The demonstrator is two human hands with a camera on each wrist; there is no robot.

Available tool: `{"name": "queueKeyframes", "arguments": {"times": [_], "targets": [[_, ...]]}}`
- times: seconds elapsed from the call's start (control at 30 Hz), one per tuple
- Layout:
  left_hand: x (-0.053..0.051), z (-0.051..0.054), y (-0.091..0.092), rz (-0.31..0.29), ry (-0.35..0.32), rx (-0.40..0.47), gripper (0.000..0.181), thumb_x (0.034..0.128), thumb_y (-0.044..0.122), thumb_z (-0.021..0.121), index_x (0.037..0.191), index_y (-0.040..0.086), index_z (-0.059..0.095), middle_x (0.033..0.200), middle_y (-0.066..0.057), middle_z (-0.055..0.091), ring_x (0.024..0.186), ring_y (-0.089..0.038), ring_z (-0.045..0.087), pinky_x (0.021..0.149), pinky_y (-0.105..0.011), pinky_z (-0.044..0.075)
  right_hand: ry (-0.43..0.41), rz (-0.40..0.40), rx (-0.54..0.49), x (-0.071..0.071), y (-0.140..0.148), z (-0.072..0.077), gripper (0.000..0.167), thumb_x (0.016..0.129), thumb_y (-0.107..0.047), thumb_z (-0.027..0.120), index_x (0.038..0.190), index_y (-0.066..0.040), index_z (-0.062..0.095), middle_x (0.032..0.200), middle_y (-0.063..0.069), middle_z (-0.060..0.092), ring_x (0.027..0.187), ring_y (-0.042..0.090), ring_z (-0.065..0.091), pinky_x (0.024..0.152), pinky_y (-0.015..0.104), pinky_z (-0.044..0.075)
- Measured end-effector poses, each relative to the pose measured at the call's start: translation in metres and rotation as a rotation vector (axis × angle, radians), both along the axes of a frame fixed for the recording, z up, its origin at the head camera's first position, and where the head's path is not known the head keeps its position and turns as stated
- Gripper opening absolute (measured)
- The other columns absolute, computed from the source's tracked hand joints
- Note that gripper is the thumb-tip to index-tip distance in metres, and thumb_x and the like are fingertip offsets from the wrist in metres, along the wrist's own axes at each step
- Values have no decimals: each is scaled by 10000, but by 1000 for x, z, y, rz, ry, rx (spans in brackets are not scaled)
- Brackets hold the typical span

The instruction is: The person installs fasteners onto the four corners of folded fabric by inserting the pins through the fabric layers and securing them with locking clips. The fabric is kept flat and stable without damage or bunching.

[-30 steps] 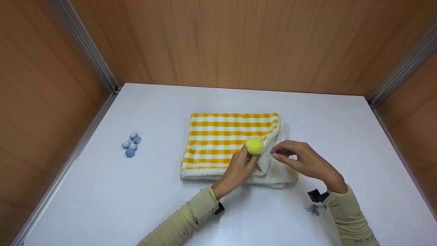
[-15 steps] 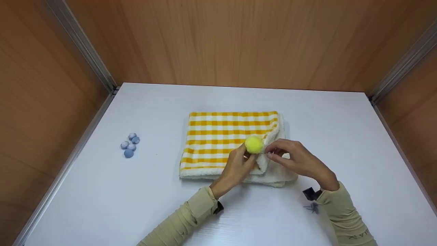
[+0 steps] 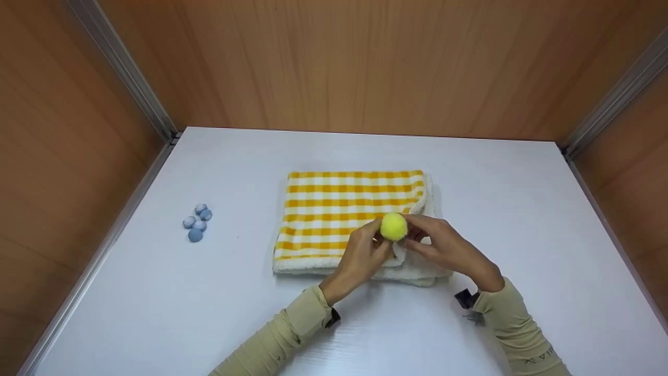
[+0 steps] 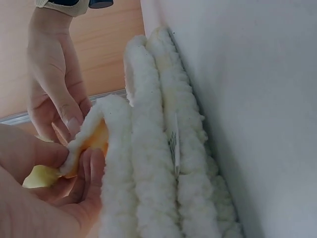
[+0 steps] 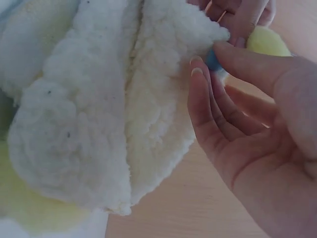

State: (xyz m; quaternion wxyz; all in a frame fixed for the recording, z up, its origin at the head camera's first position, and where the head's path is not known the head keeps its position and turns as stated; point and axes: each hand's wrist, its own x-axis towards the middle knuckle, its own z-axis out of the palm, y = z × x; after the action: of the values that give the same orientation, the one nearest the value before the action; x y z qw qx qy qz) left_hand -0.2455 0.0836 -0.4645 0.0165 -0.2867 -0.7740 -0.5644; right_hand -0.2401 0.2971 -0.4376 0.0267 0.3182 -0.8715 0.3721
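Note:
A folded yellow-and-white checked blanket [image 3: 334, 209] with a fleecy white underside lies on the white table. My left hand [image 3: 360, 256] pinches its raised corner, where a fluffy yellow pompom [image 3: 394, 226] sits. In the left wrist view the thumb and fingers press the fleece edge [image 4: 74, 153] between them. My right hand [image 3: 443, 243] is at the same corner, its fingertips just right of the pompom. It pinches a small pin with a blue head [image 5: 214, 60] against the fleece, seen in the right wrist view; the shaft is hidden.
Several small round blue and pale caps [image 3: 195, 235] lie in a cluster on the left of the table. A little pile of grey pins [image 3: 474, 317] lies near the right sleeve, partly covered. Wooden panels [image 3: 334, 68] enclose the table.
My right hand has moved left, bringing the pin from beside the blanket corner up against it behind the pompom. The left hand keeps its hold, and the pompom has shifted slightly right.

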Motion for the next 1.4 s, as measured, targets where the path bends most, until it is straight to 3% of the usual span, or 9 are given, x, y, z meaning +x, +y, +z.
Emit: {"name": "queueKeyframes", "arguments": {"times": [0.23, 0.43, 0.7, 0.97, 1.13, 1.27, 1.4], "targets": [[0, -2, 0, -21, 65, -19, 168, 1040, -7, 551, 1143, 19, 681, 952, -109, 672, 734, -111, 649, 669, -206, 547, 15, -4, -10, -3, 1, -4, 258, 933, -49, 752, 1185, -46, 695, 1040, 12, 720, 846, 139, 670, 743, 297, 573], [1, -2, 1, -27, 130, -75, 206, 1024, 17, 604, 1213, -4, 684, 1018, -125, 674, 809, -142, 634, 713, -217, 533, 38, -22, 0, -4, 3, -6, 229, 930, -29, 749, 1156, -48, 715, 1041, 27, 732, 855, 112, 669, 755, 291, 572], [2, -1, 2, -16, 222, -134, 212, 1021, 0, 601, 1208, -17, 699, 1000, -132, 656, 862, -187, 626, 760, -247, 530, 133, -14, -12, -6, 4, -9, 169, 918, 17, 743, 1074, -46, 735, 964, 40, 743, 793, 107, 666, 703, 294, 570], [3, 0, 3, -21, 205, -144, 230, 1008, -14, 604, 1226, -12, 675, 1038, -128, 654, 881, -181, 622, 785, -252, 534, 128, -14, -8, -8, 5, -11, 166, 913, 26, 745, 1062, -48, 730, 947, 34, 741, 776, 81, 656, 686, 278, 563], [-4, 7, -6, -31, 167, -202, 288, 964, 10, 651, 1251, 16, 645, 1048, -114, 667, 869, -186, 631, 761, -250, 537, 81, -26, 5, -9, 5, -12, 167, 920, 29, 735, 1071, -37, 707, 967, 47, 736, 798, 116, 685, 713, 295, 582], [-18, 15, -23, 65, 169, -217, 229, 964, 69, 671, 1191, 46, 659, 1010, -107, 669, 883, -248, 653, 746, -308, 541, 68, -41, 12, -10, 5, -11, 146, 924, -39, 760, 1054, -42, 692, 935, 40, 722, 793, 137, 689, 709, 295, 580], [-37, 19, -46, 255, 223, -223, 152, 981, 167, 684, 1081, 54, 701, 984, -112, 686, 881, -294, 659, 732, -367, 539, 55, -32, 7, -10, 5, -10, 148, 932, -117, 769, 1042, -67, 683, 898, 5, 708, 783, 119, 677, 698, 279, 570]]}}
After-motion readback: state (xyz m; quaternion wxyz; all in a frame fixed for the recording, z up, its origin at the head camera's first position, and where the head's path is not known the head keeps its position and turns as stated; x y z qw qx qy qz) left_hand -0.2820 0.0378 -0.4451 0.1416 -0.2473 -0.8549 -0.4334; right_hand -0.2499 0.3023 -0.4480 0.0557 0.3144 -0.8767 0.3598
